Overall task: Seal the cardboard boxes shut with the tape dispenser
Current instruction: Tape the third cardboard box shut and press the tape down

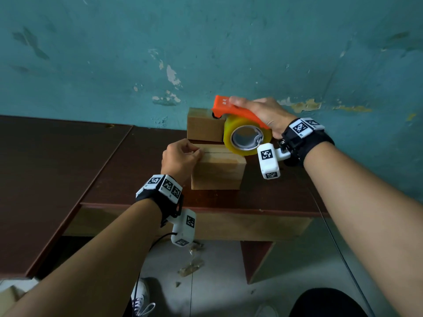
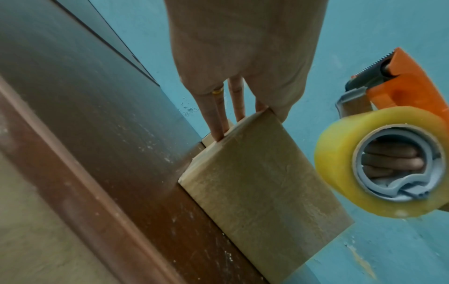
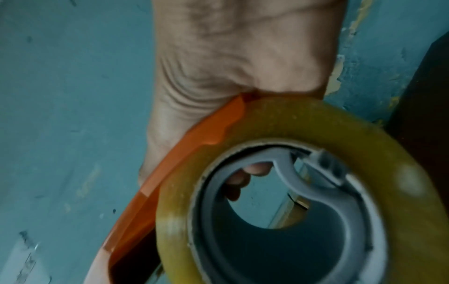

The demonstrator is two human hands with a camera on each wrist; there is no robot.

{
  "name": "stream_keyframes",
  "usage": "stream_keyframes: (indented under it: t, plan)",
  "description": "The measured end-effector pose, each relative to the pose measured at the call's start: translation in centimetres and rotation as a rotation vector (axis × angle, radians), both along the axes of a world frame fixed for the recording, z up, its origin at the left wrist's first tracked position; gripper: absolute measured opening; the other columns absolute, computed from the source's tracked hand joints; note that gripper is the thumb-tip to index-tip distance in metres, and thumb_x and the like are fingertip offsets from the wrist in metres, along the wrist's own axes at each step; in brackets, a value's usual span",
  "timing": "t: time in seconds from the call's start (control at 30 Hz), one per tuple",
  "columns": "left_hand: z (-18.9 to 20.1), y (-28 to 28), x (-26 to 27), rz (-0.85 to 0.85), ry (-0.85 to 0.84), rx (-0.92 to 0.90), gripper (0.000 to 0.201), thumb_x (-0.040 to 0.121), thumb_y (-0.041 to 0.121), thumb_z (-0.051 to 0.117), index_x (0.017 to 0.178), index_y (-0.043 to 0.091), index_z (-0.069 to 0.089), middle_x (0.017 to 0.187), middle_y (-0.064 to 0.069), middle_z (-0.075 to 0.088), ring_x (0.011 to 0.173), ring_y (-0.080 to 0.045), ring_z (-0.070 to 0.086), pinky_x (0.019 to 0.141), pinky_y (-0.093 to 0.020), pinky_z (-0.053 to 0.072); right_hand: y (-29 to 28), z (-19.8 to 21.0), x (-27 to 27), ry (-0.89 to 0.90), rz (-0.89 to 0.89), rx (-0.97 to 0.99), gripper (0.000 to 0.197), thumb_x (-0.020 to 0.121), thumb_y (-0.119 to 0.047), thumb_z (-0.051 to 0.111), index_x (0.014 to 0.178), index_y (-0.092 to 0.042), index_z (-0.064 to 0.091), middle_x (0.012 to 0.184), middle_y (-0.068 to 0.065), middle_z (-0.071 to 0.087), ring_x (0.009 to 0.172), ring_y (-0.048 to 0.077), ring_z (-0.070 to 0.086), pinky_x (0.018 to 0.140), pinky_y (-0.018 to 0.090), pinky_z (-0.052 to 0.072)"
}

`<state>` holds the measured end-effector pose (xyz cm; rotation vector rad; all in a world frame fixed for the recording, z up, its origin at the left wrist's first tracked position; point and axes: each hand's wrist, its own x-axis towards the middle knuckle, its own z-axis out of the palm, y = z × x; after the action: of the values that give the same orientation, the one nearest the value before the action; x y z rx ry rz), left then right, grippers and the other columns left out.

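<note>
Two brown cardboard boxes stand on the dark table [image 1: 128, 161]. The near box [image 1: 217, 172] [image 2: 255, 182] shows a seam along its closed top flaps. The far box [image 1: 202, 125] sits behind it by the wall. My left hand [image 1: 180, 159] [image 2: 243, 57] holds the near box's left end, fingers [image 2: 216, 119] down its side and thumb at the top edge. My right hand [image 1: 267, 113] [image 3: 243, 48] grips the orange tape dispenser [image 1: 238, 110] [image 2: 408, 86] [image 3: 194, 146]. Its yellowish tape roll [image 1: 248, 136] [image 2: 340, 153] [image 3: 267, 124] hangs over the near box's right end, and its front end is over the far box.
A peeling teal wall [image 1: 206, 53] rises right behind the boxes. A second dark tabletop [image 1: 45, 179] adjoins on the left. Below the table edge, tape scraps [image 1: 192, 264] lie on the grey floor, beside a shoe [image 1: 140, 298].
</note>
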<state>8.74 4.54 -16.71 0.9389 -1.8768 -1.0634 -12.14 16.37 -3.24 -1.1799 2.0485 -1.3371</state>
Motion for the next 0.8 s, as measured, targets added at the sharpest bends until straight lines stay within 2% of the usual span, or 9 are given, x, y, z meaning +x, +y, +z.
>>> stream_keyframes:
  t: [0.1, 0.17, 0.27, 0.4, 0.53, 0.57, 0.63, 0.7, 0.8]
  plan:
    - [0.0, 0.0, 0.0, 0.011, 0.003, 0.008, 0.016, 0.091, 0.036, 0.082, 0.079, 0.029, 0.073, 0.092, 0.010, 0.074, 0.095, -0.013, 0.068, 0.083, -0.035, 0.058, -1.3, -0.1, 0.5, 0.121, 0.066, 0.098, 0.097, 0.059, -0.079, 0.085, 0.107, 0.004, 0.076, 0.094, 0.021, 0.080, 0.076, 0.029, 0.073, 0.092, 0.048, 0.062]
    - [-0.1, 0.0, -0.1, 0.008, 0.006, 0.017, 0.015, 0.091, 0.035, 0.082, 0.080, 0.029, 0.074, 0.093, 0.010, 0.073, 0.096, -0.013, 0.068, 0.085, -0.037, 0.059, -2.0, -0.2, 0.8, 0.178, 0.094, 0.137, 0.082, 0.066, -0.078, 0.084, 0.097, -0.003, 0.077, 0.086, 0.019, 0.078, 0.070, 0.026, 0.070, 0.082, 0.041, 0.061]
    - [-0.1, 0.2, 0.0, 0.002, 0.013, 0.003, 0.015, 0.091, 0.034, 0.082, 0.081, 0.028, 0.074, 0.092, 0.011, 0.073, 0.097, -0.013, 0.068, 0.082, -0.033, 0.056, -3.1, -0.3, 0.8, 0.215, 0.104, 0.172, 0.080, 0.066, -0.080, 0.083, 0.096, -0.005, 0.078, 0.082, 0.018, 0.077, 0.066, 0.024, 0.069, 0.074, 0.036, 0.055]
    - [0.0, 0.3, 0.0, -0.004, 0.031, 0.027, 0.016, 0.092, 0.032, 0.081, 0.080, 0.027, 0.073, 0.091, 0.011, 0.073, 0.096, -0.011, 0.068, 0.083, -0.035, 0.059, -4.7, -0.1, 0.8, 0.277, 0.123, 0.238, 0.093, 0.054, -0.089, 0.081, 0.097, -0.006, 0.078, 0.075, 0.009, 0.073, 0.064, 0.023, 0.067, 0.072, 0.036, 0.052]
    - [-0.2, 0.2, 0.0, -0.004, 0.049, 0.047, 0.015, 0.092, 0.033, 0.081, 0.081, 0.026, 0.074, 0.092, 0.010, 0.074, 0.095, -0.010, 0.069, 0.084, -0.038, 0.061, -5.8, 0.0, 0.9, 0.336, 0.157, 0.307, 0.110, 0.044, -0.098, 0.076, 0.103, -0.005, 0.078, 0.078, 0.009, 0.073, 0.068, 0.025, 0.067, 0.079, 0.038, 0.053]
    - [-0.2, 0.3, 0.0, -0.007, 0.056, 0.048, 0.014, 0.093, 0.033, 0.081, 0.082, 0.026, 0.074, 0.093, 0.011, 0.074, 0.096, -0.009, 0.069, 0.085, -0.038, 0.060, -6.0, 0.1, 0.9, 0.349, 0.162, 0.320, 0.110, 0.043, -0.099, 0.075, 0.102, -0.006, 0.078, 0.077, 0.008, 0.072, 0.068, 0.024, 0.067, 0.079, 0.038, 0.053]
    - [-0.6, 0.2, -0.1, -0.014, 0.067, 0.045, 0.014, 0.095, 0.035, 0.078, 0.084, 0.028, 0.074, 0.096, 0.012, 0.074, 0.096, -0.008, 0.069, 0.086, -0.039, 0.061, -6.1, 0.3, 1.1, 0.384, 0.167, 0.351, 0.094, 0.049, -0.098, 0.073, 0.090, -0.013, 0.074, 0.072, 0.005, 0.070, 0.064, 0.021, 0.064, 0.077, 0.036, 0.051]
    - [-1.0, -0.2, 0.0, -0.042, 0.079, 0.107, 0.017, 0.097, 0.037, 0.076, 0.083, 0.026, 0.076, 0.097, 0.007, 0.076, 0.096, -0.014, 0.072, 0.089, -0.047, 0.063, -6.2, 0.4, 1.5, 0.404, 0.168, 0.367, 0.078, 0.056, -0.094, 0.074, 0.078, -0.019, 0.065, 0.067, 0.002, 0.066, 0.060, 0.020, 0.062, 0.074, 0.034, 0.049]
    - [-0.3, -0.6, 0.6, -0.120, 0.187, 0.405, 0.028, 0.102, 0.039, 0.067, 0.087, 0.020, 0.082, 0.099, -0.011, 0.079, 0.100, -0.032, 0.075, 0.096, -0.062, 0.059, -6.5, 0.4, 2.1, 0.431, 0.162, 0.375, 0.072, 0.060, -0.090, 0.076, 0.069, -0.021, 0.060, 0.062, 0.000, 0.063, 0.058, 0.019, 0.059, 0.070, 0.033, 0.046]
